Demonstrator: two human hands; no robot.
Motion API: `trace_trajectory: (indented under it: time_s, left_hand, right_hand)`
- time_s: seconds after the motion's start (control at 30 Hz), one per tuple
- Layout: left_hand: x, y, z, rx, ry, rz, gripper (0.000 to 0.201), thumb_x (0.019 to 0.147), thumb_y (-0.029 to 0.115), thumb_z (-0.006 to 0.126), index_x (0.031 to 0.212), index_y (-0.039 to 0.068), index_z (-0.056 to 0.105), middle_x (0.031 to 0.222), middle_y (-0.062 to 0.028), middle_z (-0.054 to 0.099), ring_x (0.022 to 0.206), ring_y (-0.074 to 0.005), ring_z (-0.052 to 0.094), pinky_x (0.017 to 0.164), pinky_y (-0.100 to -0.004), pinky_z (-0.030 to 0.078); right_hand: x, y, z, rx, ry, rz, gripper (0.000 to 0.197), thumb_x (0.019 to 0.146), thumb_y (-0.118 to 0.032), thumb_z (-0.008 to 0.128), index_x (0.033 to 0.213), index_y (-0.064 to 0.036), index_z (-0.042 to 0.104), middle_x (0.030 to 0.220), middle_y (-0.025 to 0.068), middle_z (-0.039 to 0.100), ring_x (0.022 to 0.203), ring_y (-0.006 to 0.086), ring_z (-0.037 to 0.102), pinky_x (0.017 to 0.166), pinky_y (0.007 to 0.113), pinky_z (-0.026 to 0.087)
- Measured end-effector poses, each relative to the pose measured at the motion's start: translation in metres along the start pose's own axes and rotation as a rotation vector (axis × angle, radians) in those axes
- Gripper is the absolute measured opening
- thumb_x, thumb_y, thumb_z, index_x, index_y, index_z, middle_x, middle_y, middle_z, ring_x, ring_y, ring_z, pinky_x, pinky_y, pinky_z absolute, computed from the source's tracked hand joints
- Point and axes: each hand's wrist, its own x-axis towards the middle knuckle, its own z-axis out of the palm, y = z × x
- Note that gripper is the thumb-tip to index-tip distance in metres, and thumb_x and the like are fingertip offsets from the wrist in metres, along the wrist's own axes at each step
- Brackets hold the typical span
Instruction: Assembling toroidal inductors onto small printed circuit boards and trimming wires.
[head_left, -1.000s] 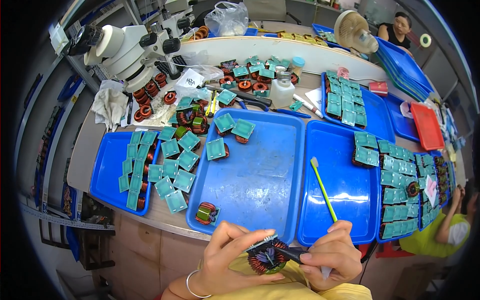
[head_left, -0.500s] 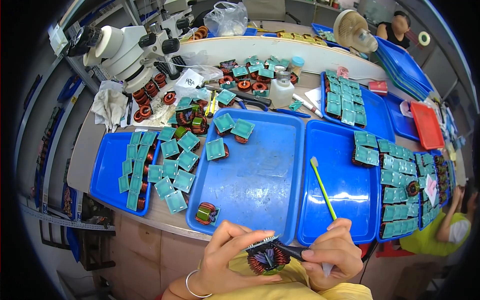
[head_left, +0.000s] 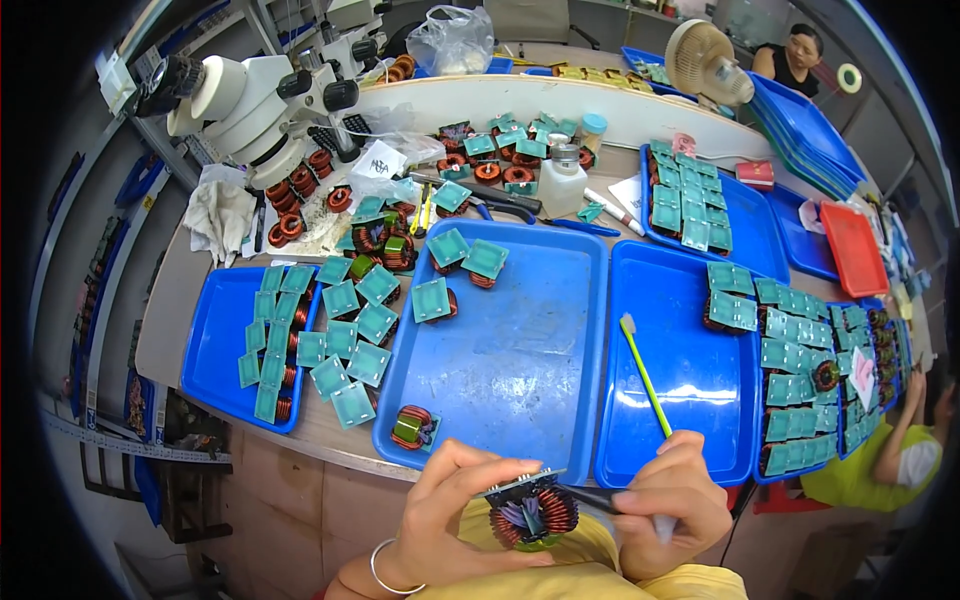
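My left hand (head_left: 445, 525) pinches a copper-wound ring coil (head_left: 533, 515) fixed to a small green circuit board (head_left: 525, 484), with the board on top. In my right hand (head_left: 675, 510) is a slim dark tool (head_left: 597, 499), pointed leftward at the coil; a pale end pokes out below my fingers. Its tip is blurred beside the coil, so I cannot tell its kind or whether it touches. Just beyond my right hand, a lime-green brush (head_left: 645, 375) lies in a blue tray (head_left: 685, 345). Another coil (head_left: 412, 427) with a green band rests in the middle blue tray (head_left: 500, 380).
Green-board coils fill the left tray (head_left: 215, 340), the table beside it and the right trays (head_left: 745, 410). Behind stand a clear bottle (head_left: 562, 185), pliers (head_left: 510, 203), a microscope (head_left: 240, 110) and a fan (head_left: 705, 62). Another person (head_left: 795, 65) is at the back right.
The dark tool has shifted, and its thick part beside the coil now looks thinner. The coil has turned slightly in my left hand. My right hand has moved a little.
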Motion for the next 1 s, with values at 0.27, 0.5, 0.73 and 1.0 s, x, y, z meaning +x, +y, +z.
trace_trajectory:
  time_s: [0.27,0.5,0.73,1.0]
  left_hand:
    - [-0.005,-0.018,0.007,-0.298,0.027,-0.025,0.072,0.053,0.012,0.085,0.113,0.001,0.046,0.104,-0.0132,0.05,0.101,-0.0273,0.054,0.087,-0.0377,0.044]
    - [-0.001,-0.017,0.007,-0.303,-0.077,0.036,0.07,0.056,0.004,0.082,0.114,0.003,0.042,0.11,-0.0142,0.051,0.106,-0.0255,0.049,0.092,-0.0384,0.038]
    - [-0.013,-0.018,0.012,-0.357,-0.102,-0.082,0.076,0.062,0.002,0.078,0.124,0.001,0.034,0.12,-0.0131,0.043,0.111,-0.0221,0.046,0.095,-0.0349,0.036]
    - [-0.008,-0.013,0.005,-0.377,-0.127,-0.158,0.076,0.062,0.002,0.078,0.125,-0.002,0.036,0.118,-0.0134,0.043,0.112,-0.0213,0.044,0.095,-0.0335,0.038]
  right_hand:
    - [-0.015,0.022,0.012,0.467,-0.018,0.149,0.088,0.056,-0.009,0.083,0.128,0.0034,0.034,0.116,0.0172,0.045,0.1,0.0285,0.056,0.089,0.038,0.041]
    - [-0.016,0.017,0.021,0.492,-0.065,0.152,0.1,0.05,-0.006,0.085,0.132,-0.0002,0.029,0.112,0.0143,0.048,0.099,0.0306,0.055,0.085,0.043,0.045]
    - [-0.008,0.007,0.015,0.343,-0.206,0.183,0.09,0.06,-0.013,0.083,0.129,0.0058,0.029,0.115,0.0181,0.047,0.101,0.0256,0.056,0.087,0.034,0.043]
    - [-0.01,0.016,0.008,0.346,-0.139,0.183,0.098,0.056,-0.017,0.085,0.132,0.0028,0.027,0.116,0.0188,0.045,0.103,0.0274,0.056,0.089,0.036,0.043]
